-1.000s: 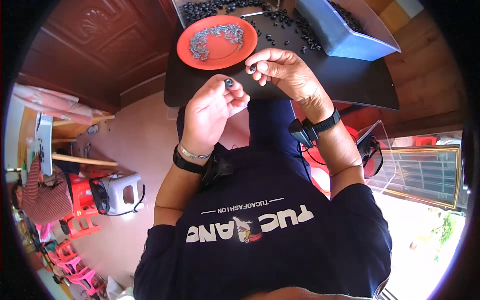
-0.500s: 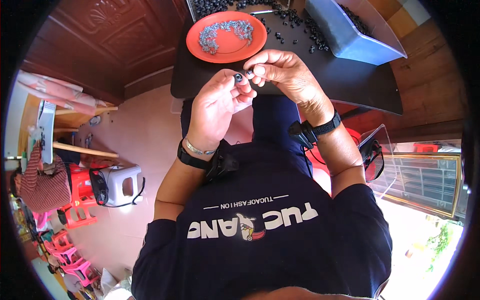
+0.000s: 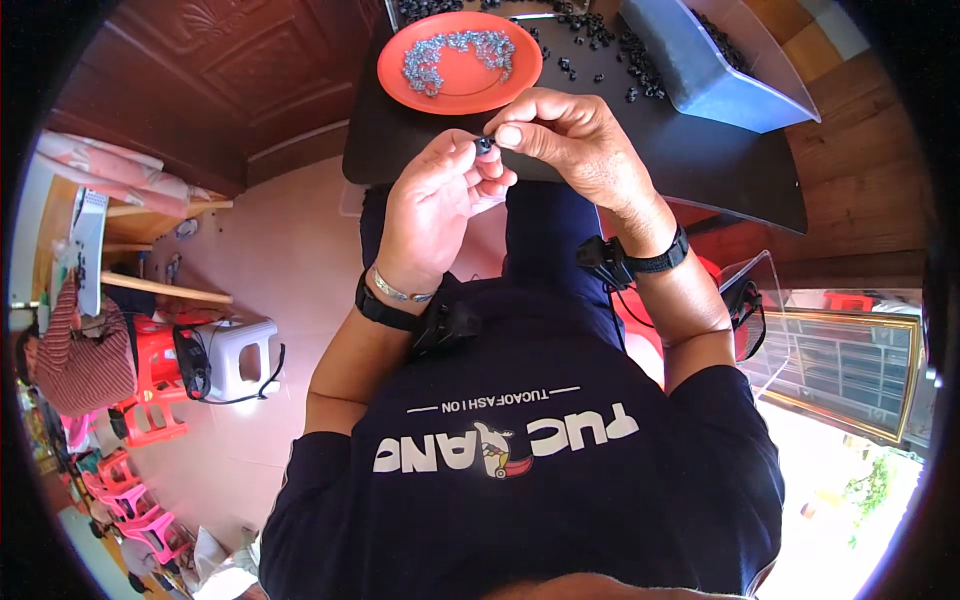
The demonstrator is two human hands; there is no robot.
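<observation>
Above the near edge of the dark table, my left hand (image 3: 432, 205) pinches a small round black part (image 3: 484, 145) between thumb and forefinger, its other fingers loosely curled. My right hand (image 3: 582, 150) comes in from the other side, with thumb and forefinger closed at the black part. Whatever sits between those right fingertips is too hidden to name. Just beyond my hands stands a red-orange plate (image 3: 465, 78) holding many small silvery, clear-looking pieces (image 3: 424, 56). More black parts (image 3: 637, 62) lie scattered on the table to the right of the plate.
A bluish translucent bin (image 3: 715, 92) with black parts inside stands at the table's right. The dark tabletop (image 3: 690, 160) curves round in front of me. At left are a white stool (image 3: 245, 355), red stools (image 3: 160, 375) and a person in a striped top (image 3: 90, 365).
My right hand's fingertips have moved left to meet the black part in my left fingers. A small dark piece seen in the right fingertips earlier is now mostly hidden.
</observation>
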